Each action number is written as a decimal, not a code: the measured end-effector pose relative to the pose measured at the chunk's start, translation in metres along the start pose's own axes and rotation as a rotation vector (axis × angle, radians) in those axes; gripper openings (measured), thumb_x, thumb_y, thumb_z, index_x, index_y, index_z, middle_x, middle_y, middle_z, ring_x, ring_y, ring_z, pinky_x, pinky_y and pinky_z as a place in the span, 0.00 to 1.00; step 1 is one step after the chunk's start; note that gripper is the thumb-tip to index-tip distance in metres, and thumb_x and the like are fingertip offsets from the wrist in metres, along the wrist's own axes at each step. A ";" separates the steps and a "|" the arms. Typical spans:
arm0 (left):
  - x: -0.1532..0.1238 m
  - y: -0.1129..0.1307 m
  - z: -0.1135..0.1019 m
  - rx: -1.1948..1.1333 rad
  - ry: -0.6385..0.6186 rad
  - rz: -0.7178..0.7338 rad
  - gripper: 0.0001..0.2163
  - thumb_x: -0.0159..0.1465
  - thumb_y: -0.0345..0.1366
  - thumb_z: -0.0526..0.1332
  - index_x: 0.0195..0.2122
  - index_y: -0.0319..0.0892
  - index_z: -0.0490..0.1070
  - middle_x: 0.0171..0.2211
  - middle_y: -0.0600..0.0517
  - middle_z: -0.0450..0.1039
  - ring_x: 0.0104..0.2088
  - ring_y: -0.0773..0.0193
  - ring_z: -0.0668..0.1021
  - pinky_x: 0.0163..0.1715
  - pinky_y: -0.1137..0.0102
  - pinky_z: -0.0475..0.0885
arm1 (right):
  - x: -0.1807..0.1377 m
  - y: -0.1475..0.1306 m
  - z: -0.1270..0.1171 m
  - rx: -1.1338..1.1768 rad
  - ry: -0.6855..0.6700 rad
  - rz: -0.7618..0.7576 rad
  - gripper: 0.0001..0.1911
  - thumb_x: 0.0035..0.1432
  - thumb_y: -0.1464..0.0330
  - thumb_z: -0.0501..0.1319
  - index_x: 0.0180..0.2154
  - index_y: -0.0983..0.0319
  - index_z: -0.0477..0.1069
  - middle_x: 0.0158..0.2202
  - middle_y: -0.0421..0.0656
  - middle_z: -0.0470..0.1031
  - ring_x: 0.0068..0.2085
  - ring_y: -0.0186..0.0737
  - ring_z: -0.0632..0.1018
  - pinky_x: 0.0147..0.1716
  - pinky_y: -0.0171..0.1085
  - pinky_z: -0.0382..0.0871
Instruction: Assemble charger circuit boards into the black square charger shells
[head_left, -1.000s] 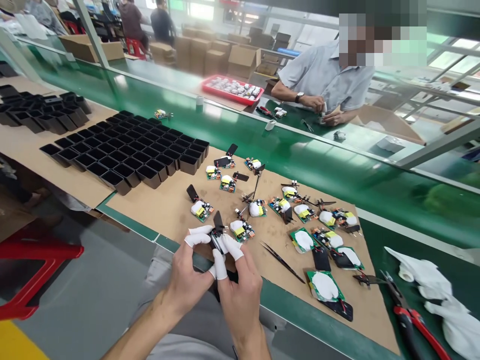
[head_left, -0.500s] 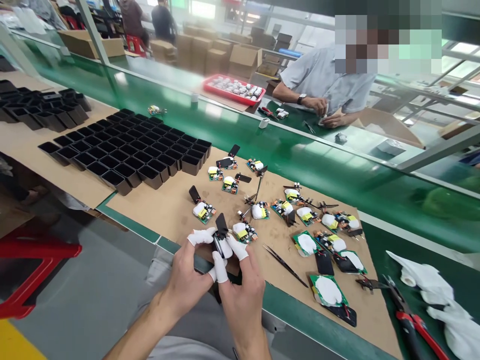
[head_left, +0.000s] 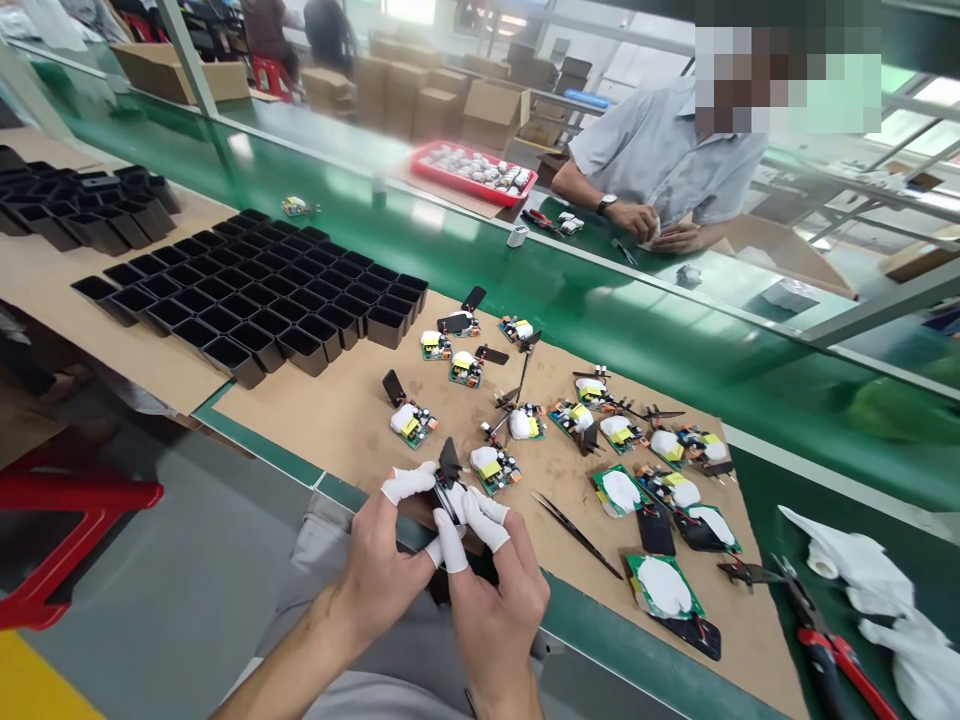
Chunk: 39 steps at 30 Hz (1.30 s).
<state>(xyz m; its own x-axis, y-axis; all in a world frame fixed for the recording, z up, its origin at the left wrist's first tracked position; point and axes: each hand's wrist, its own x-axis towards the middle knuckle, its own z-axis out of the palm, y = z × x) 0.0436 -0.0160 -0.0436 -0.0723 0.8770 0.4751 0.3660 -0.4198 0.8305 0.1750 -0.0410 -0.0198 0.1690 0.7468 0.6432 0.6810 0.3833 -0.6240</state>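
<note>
At the bench's near edge, a small black adapter case is held up between both hands, a flat black plate standing at its top and something white inside. My left hand grips its left side with thumb and fingers. My right hand pinches it from the right and front. White finger cots cover several fingertips, and they hide much of the case. Close beyond the hands lie circuit boards with white filler and yellow tape, one board nearest. Black tweezers rest to the right.
Rows of open black cases stand at left on brown cardboard. Red-handled pliers and white cloth lie at right. Across the green belt, a co-worker handles a small part beside a red tray.
My right fingers have shifted on the case, the index finger now bent over its front. Both hands stay in nearly the same place. A board on the belt has moved slightly left.
</note>
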 end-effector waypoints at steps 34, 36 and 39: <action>0.006 0.000 0.006 0.079 0.003 0.073 0.27 0.65 0.32 0.75 0.63 0.46 0.69 0.49 0.45 0.84 0.50 0.48 0.89 0.51 0.57 0.88 | 0.087 0.002 -0.058 -0.049 -0.508 -0.358 0.11 0.74 0.78 0.64 0.50 0.56 0.77 0.44 0.46 0.84 0.41 0.43 0.86 0.38 0.37 0.82; 0.006 -0.001 0.005 0.078 -0.012 0.070 0.27 0.64 0.31 0.75 0.63 0.46 0.70 0.50 0.44 0.84 0.51 0.48 0.89 0.52 0.56 0.88 | 0.075 0.010 -0.060 -0.003 -0.498 -0.352 0.12 0.73 0.78 0.65 0.52 0.57 0.78 0.49 0.49 0.86 0.46 0.45 0.89 0.44 0.39 0.85; 0.006 -0.001 0.003 0.076 -0.033 0.059 0.26 0.63 0.31 0.74 0.62 0.46 0.72 0.50 0.44 0.84 0.51 0.47 0.89 0.51 0.56 0.88 | 0.062 0.017 -0.058 0.032 -0.475 -0.332 0.15 0.72 0.78 0.67 0.54 0.57 0.79 0.51 0.51 0.87 0.49 0.47 0.90 0.46 0.40 0.88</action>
<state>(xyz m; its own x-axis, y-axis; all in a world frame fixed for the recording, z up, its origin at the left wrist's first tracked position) 0.0452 -0.0095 -0.0425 -0.0185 0.8587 0.5121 0.4383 -0.4534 0.7761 0.2387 -0.0195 0.0350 -0.3931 0.7433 0.5413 0.6201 0.6490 -0.4408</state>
